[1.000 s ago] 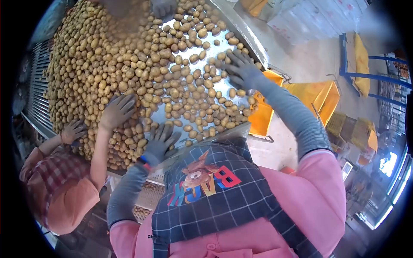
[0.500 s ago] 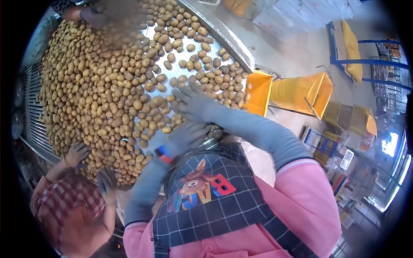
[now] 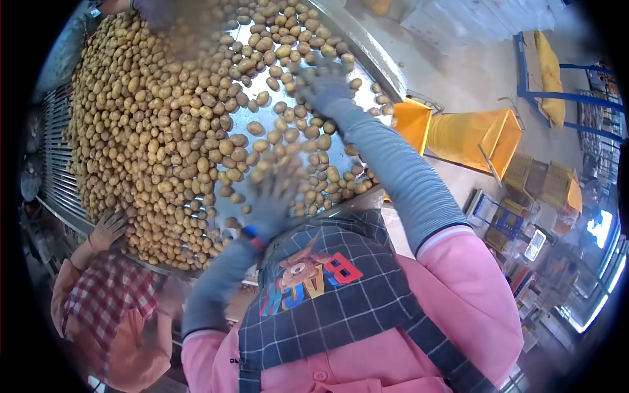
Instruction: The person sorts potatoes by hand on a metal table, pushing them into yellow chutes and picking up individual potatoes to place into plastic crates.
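Many potatoes [image 3: 151, 137] cover a shiny metal table [image 3: 242, 121], densely on the left and more loosely near my hands. My left hand [image 3: 274, 196], in a grey glove with a blue and red band at the wrist, is spread low over the table beside loose potatoes, slightly blurred. Farther forward, my right hand [image 3: 325, 84], also gloved in grey, reaches over the potatoes near the table's raised edge, its fingers apart and blurred. Neither hand holds a potato that I can make out.
A co-worker [image 3: 114, 308] in a checked cloth has a gloved hand [image 3: 108, 229] at the table's lower left edge. Another gloved hand [image 3: 154, 12] shows at the top. Yellow chute [image 3: 411, 124], yellow bin [image 3: 475, 141] and crates [image 3: 517, 171] stand right.
My right hand has moved forward and right, toward the raised edge. My left hand has spread over the potatoes. Potatoes near both hands have shifted, and the view has moved a little.
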Available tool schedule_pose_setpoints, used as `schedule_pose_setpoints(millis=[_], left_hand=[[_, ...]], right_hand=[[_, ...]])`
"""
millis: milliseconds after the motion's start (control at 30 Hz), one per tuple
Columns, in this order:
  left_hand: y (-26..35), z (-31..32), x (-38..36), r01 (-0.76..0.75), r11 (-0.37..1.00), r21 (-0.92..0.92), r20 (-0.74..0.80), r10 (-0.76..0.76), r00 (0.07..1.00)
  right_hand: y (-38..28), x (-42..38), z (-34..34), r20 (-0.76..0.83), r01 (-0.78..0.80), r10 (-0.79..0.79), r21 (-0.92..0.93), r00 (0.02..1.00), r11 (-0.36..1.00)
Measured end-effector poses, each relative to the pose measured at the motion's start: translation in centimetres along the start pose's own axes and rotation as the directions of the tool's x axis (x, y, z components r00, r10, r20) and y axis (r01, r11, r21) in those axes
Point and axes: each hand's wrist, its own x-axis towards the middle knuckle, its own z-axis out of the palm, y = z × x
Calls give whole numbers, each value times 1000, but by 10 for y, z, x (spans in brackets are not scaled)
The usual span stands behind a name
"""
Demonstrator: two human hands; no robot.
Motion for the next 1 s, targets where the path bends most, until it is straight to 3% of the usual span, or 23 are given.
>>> schedule_pose_setpoints(millis=[33, 100, 133, 167, 267, 300, 333, 367, 400, 433, 500, 567, 633, 700, 733, 800, 833, 867, 900, 933, 967, 1000], left_hand=[[19, 8, 32, -11, 997, -76, -92, 4, 996], [50, 11, 83, -126, 991, 40, -191, 132, 973], [47, 10, 93, -132, 991, 38, -197, 137, 971], [47, 11, 100, -256, 961, -108, -167, 237, 957], [-5, -36, 89, -563, 734, -380, -247, 506, 826], [-26, -71, 72, -554, 819, -149, -459, 439, 772], [-74, -71, 53, -346, 938, -15, -545, 282, 789], [-103, -87, 37, 47, 999, 7, -627, -32, 778], [-140, -85, 15, 444, 895, 35, -593, -339, 730], [-182, -52, 11, 818, 558, 141, -732, -498, 466], [-184, -46, 2, 518, 854, 55, -632, -372, 680], [-130, -29, 26, 536, 833, 139, -636, -339, 693], [-49, -39, 42, 467, 883, -44, -407, -443, 799], [-6, -31, 48, 267, 964, 9, -386, -243, 890], [-4, -25, 38, 275, 961, 4, -394, -251, 884], [2, -6, 8, 134, 991, -27, -301, -136, 944], [-4, 1, -15, 154, 985, -80, -337, -172, 926], [-15, 5, -44, 169, 977, -130, -373, -206, 905], [-23, 7, -75, 230, 966, -120, -458, -260, 850], [-39, 12, -110, 237, 939, -249, -432, -327, 840], [-40, 4, -137, 438, 892, -114, -434, -441, 786], [-55, 15, -167, 480, 872, -92, -398, -475, 785]], right_hand=[[-14, 5, 7, 17, 65, -66, 60, 998, 996], [-47, -4, 0, 107, 246, -251, 52, 962, 968], [-52, -13, -14, 253, 364, -347, -22, 903, 931], [-42, -29, -10, 197, 509, -505, 31, 841, 860], [9, -73, -23, 214, 665, -663, 75, 717, 743], [27, -84, -31, 199, 684, -691, 114, 695, 720], [40, -87, -35, 193, 683, -691, 118, 696, 721], [53, -86, -37, 286, 654, -626, -2, 725, 756], [60, -85, -38, 370, 622, -546, -124, 752, 773], [55, -78, -46, 304, 521, -463, -146, 832, 841], [49, -45, -13, 90, 340, -329, -167, 940, 925], [3, -15, -13, -4, 69, -70, -66, 998, 995], [-41, -5, -2, -22, -5, 4, -38, 1000, 999], [-60, -21, -8, 97, 220, -223, 48, 970, 974], [-53, -31, -7, 96, 231, -234, 44, 967, 972], [-9, -64, -6, 98, 550, -555, 76, 826, 832], [10, -72, -24, 246, 524, -494, -70, 834, 849], [41, -72, -12, 12, 505, -513, 157, 858, 849], [40, -67, -42, 426, 138, -143, 43, 894, 990], [72, -67, -15, 54, 296, -291, -219, 955, 930], [67, -70, -15, 58, 308, -302, -216, 951, 927], [58, -74, -18, -78, 205, -228, -231, 971, 951]])
